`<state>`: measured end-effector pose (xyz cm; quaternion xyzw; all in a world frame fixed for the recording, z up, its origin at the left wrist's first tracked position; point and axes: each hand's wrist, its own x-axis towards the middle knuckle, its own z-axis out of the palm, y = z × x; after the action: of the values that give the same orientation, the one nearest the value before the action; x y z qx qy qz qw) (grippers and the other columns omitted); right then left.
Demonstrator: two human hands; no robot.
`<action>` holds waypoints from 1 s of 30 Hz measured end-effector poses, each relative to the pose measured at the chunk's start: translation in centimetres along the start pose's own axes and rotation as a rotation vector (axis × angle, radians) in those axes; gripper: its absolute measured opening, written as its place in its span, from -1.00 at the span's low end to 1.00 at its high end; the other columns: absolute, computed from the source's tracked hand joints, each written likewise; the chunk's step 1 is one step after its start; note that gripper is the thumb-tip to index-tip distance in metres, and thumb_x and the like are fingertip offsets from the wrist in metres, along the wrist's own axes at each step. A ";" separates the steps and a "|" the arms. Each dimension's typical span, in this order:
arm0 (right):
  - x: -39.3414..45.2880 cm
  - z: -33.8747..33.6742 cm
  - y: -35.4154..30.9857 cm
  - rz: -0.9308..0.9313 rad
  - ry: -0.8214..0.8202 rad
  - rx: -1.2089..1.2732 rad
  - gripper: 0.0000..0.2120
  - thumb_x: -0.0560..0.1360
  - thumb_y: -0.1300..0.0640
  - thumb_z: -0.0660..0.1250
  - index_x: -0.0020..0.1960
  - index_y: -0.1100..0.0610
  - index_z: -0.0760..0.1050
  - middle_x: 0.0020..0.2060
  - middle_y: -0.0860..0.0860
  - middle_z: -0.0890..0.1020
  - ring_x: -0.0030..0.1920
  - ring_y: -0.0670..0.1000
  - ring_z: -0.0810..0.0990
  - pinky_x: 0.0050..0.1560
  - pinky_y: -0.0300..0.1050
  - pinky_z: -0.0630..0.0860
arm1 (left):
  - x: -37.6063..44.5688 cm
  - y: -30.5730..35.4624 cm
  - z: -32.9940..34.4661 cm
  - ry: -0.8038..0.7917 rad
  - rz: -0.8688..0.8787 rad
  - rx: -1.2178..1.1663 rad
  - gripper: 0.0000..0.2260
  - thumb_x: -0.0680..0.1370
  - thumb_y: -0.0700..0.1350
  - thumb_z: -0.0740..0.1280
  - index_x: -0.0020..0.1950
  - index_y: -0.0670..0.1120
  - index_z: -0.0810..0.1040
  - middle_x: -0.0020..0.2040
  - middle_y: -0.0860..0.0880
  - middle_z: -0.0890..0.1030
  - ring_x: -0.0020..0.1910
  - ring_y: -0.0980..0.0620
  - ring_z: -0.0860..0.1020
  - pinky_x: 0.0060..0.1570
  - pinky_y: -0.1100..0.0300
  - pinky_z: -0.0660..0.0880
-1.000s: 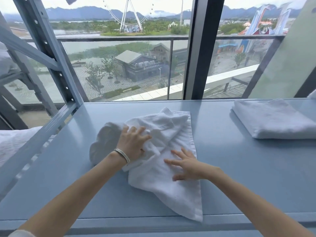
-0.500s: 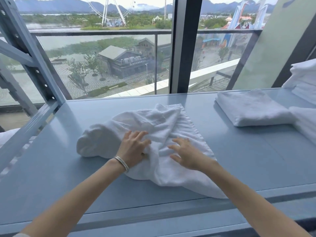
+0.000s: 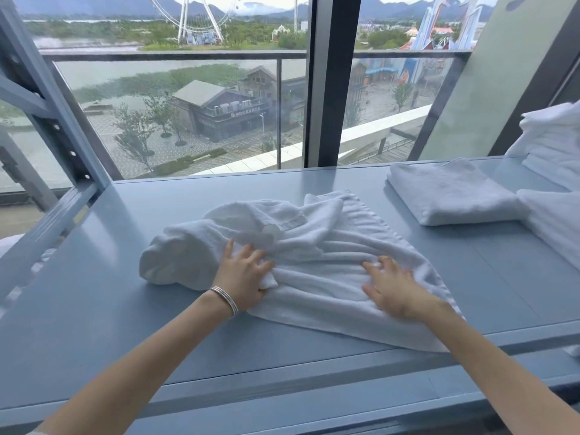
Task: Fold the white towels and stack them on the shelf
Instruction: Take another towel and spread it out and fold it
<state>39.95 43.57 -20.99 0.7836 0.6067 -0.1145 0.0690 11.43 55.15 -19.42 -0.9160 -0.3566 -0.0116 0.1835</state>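
**Towel rumpled on the shelf, both hands working it flat**

Towel [image 3: 314, 262] lies crumpled in the middle of the frame on the blue-grey shelf [image 3: 94, 309], bunched into a rounded lump at its left end and spread in ridged folds toward the lower right, where its near corner reaches the shelf's front edge. The left hand [image 3: 243, 277], a thin bracelet [image 3: 224, 298] at the wrist, rests on the cloth with its fingers spread forward and a small tuck of fabric caught at the thumb. The right hand [image 3: 390, 288] lies palm-down on the towel, fingers splayed and slightly bent, holding nothing that I can make out.

A folded towel [image 3: 448, 191] sits at the right of the frame, well apart from the rumpled one, and more white linen [image 3: 552, 146] is piled at the far right edge. A window with a dark post fills the upper frame.

The likely trouble is the near corner: a sweep toward the lower right could drag it over the front edge and pull the cloth off. Smoothing over the left lump without opening it would trap creases in the fold.
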 end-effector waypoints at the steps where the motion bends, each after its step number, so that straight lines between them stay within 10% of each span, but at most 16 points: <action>1: 0.1 -0.6 -0.7 -0.016 0.041 -0.008 -0.51 0.59 -0.08 0.06 0.47 0.07 0.13 0.41 0.17 0.16 0.45 0.14 0.07 0.43 0.15 0.06 | 0.2 0.5 -0.7 -0.037 0.012 -0.029 -0.58 0.26 0.23 0.37 0.04 0.10 0.61 0.02 0.02 0.61 0.11 -0.09 0.55 0.18 -0.28 0.33; 5: 1.5 -2.5 -5.4 -0.259 0.356 0.199 -0.55 0.58 0.03 0.17 0.43 0.12 0.27 0.40 0.16 0.27 0.44 0.14 0.18 0.42 0.08 0.12 | 2.5 2.2 -3.1 0.131 0.035 -0.229 -0.55 0.42 0.23 0.10 0.13 0.07 0.60 0.14 -0.03 0.59 0.25 -0.13 0.46 0.27 -0.21 0.24; 14: 4.6 -1.7 -0.8 -0.106 -0.036 0.100 -0.52 0.59 -0.18 0.00 0.47 -0.28 -0.05 0.52 -0.14 -0.09 0.51 0.08 -0.18 0.29 0.50 -0.16 | 4.4 0.2 -4.2 -0.313 -0.169 -0.052 -0.40 0.50 0.31 0.13 0.49 0.21 0.05 0.55 -0.02 -0.14 0.50 -0.23 -0.17 0.30 -0.44 -0.17; 21: 4.7 -5.4 2.5 -0.068 0.093 -0.058 -0.60 0.55 0.18 0.15 0.38 0.05 0.29 0.29 0.13 0.35 0.37 0.17 0.27 0.34 0.11 0.28 | 2.1 0.3 -5.5 -0.107 -0.078 -0.151 -0.66 0.48 0.10 0.25 0.26 0.20 0.44 0.38 0.02 0.36 0.31 -0.09 0.40 0.34 -0.20 0.13; 26: 0.7 -8.5 -7.9 -0.438 0.179 0.499 -0.35 0.48 -0.02 0.36 0.48 0.09 0.19 0.35 0.06 0.40 0.30 0.04 0.41 0.27 -0.17 0.31 | 1.7 -1.1 -6.3 0.332 -0.275 -0.322 -0.80 0.22 -0.14 0.28 -0.26 0.05 0.64 -0.34 0.06 0.64 -0.47 -0.07 0.58 -0.36 0.17 0.52; 30: 1.6 -9.4 -13.4 -0.611 0.231 0.578 -0.21 0.45 0.02 0.41 0.51 0.06 0.03 0.45 0.08 0.24 0.44 0.04 0.21 0.39 -0.20 0.16 | -0.2 -4.5 -7.1 0.409 -0.518 -0.465 -0.78 0.41 -0.12 0.20 -0.07 0.01 0.61 -0.22 -0.07 0.66 -0.24 -0.22 0.59 -0.31 0.16 0.37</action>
<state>28.27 50.85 -11.90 0.5627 0.7575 -0.2063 -0.2588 9.08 55.64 -11.33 -0.7916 -0.5197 -0.3200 0.0298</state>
